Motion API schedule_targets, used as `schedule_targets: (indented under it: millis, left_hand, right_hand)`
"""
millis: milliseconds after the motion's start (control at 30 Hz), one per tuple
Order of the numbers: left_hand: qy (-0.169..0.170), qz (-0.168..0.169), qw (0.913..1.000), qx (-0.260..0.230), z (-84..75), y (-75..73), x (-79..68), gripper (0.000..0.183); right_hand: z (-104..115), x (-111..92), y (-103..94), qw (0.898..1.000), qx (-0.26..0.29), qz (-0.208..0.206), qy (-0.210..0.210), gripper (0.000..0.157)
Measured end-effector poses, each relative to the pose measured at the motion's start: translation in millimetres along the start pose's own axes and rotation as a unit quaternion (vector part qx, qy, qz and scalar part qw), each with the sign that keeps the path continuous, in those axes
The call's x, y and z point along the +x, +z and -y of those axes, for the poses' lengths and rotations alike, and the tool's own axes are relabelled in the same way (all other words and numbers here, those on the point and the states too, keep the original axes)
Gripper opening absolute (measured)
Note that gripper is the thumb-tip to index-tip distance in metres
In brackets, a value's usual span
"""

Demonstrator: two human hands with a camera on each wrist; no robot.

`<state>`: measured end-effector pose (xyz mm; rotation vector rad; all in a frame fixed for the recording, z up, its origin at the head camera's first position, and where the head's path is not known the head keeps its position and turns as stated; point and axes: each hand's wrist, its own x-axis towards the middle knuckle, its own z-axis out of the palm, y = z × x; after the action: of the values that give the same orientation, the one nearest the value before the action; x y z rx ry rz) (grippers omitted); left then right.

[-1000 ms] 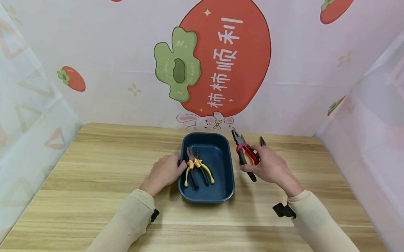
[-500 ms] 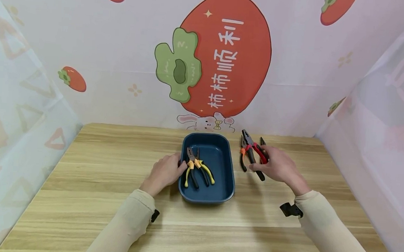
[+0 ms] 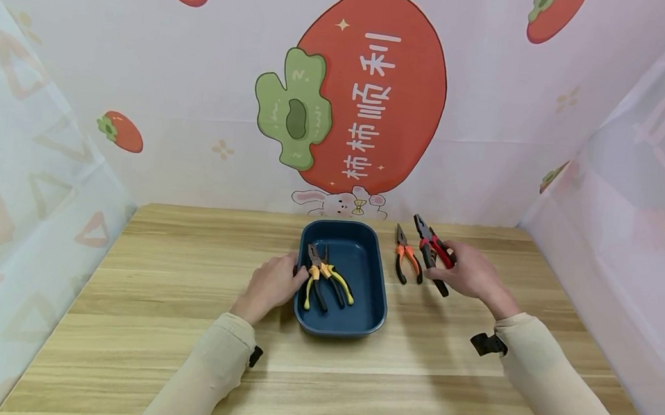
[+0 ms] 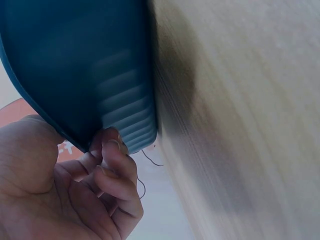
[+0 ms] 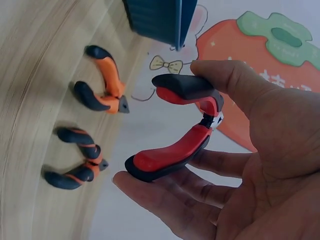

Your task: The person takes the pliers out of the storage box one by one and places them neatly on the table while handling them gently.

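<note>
My left hand (image 3: 269, 286) grips the left wall of a dark blue plastic tray (image 3: 359, 267), thumb over the rim and fingertips against the ribbed outside in the left wrist view. Two pairs of pliers with yellow and black handles (image 3: 341, 282) lie side by side inside it. Right of the tray, my right hand (image 3: 474, 275) holds red-and-black-handled pliers (image 5: 172, 155) above the table, thumb on one handle, fingers on the other, handles spread. Pliers with orange and black handles (image 3: 401, 256) lie beneath on the table. Another black-and-orange pair (image 5: 82, 145) rests beside them, mostly hidden in the head view.
The wooden table (image 3: 176, 286) meets a white printed backdrop (image 3: 214, 83) behind, with sheets hanging at the left and right sides. The tray stands near the table's middle, towards the back.
My right hand has moved rightward with the red-and-black pliers, uncovering the orange-handled pliers on the table. My left hand and the tray have stayed in place.
</note>
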<state>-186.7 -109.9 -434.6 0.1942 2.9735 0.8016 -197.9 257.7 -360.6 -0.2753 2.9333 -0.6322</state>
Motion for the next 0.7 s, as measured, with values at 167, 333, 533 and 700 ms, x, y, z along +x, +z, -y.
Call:
schedule_targets:
  millis: [167, 333, 533, 700]
  left_hand:
    - [0.002, -0.002, 1.0000, -0.001, -0.2, 0.1, -0.3, 0.019]
    - [0.003, -0.003, 1.0000, -0.004, -0.2, 0.6, -0.5, 0.019]
    - [0.003, -0.005, 1.0000, -0.006, -0.2, 1.7, 0.3, 0.018]
    - [-0.002, -0.001, 0.9999, -0.010, -0.4, 1.2, 0.1, 0.018]
  right_hand:
    - [-8, 1, -1.5, 1.000, 0.003, -0.003, 0.007, 0.067]
    - [-16, 3, -2.8, 1.000, -0.002, -0.003, 0.017, 0.071]
    - [-27, 5, -5.0, 0.999, -0.021, -0.002, 0.029, 0.075]
    - [-36, 7, -6.9, 0.999, -0.020, 0.007, 0.045, 0.083]
